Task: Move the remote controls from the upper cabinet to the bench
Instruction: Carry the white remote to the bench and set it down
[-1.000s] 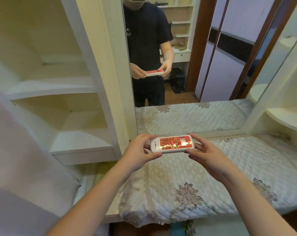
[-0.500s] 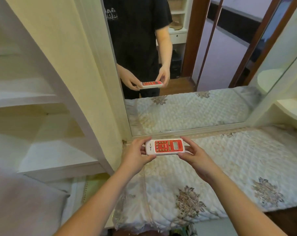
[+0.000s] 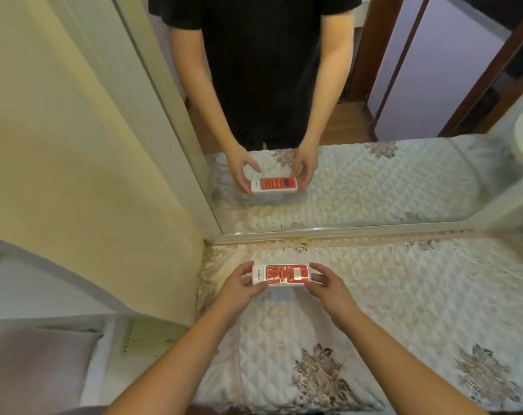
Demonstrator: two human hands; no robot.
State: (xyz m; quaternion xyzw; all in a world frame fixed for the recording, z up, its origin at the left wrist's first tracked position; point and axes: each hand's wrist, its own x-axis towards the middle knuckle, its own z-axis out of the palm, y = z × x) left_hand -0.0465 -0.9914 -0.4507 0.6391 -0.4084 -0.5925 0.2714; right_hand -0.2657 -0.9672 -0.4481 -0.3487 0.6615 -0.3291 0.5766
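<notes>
Quilted counter (image 3: 404,295) below; left hand (image 3: 239,287) and right hand (image 3: 329,287) each pinch remote (image 3: 281,274). Lower level, then release.

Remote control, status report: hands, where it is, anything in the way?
Left hand and right hand grip the remote control by its ends. Low over the quilted bench, near the mirror. Nothing blocking.

Remote (image 3: 281,274) btn labels too small/blurred to read; its ends hidden by hands.

Home bedroom: quilted bench (image 3: 404,295), mirror (image 3: 374,115)
</notes>
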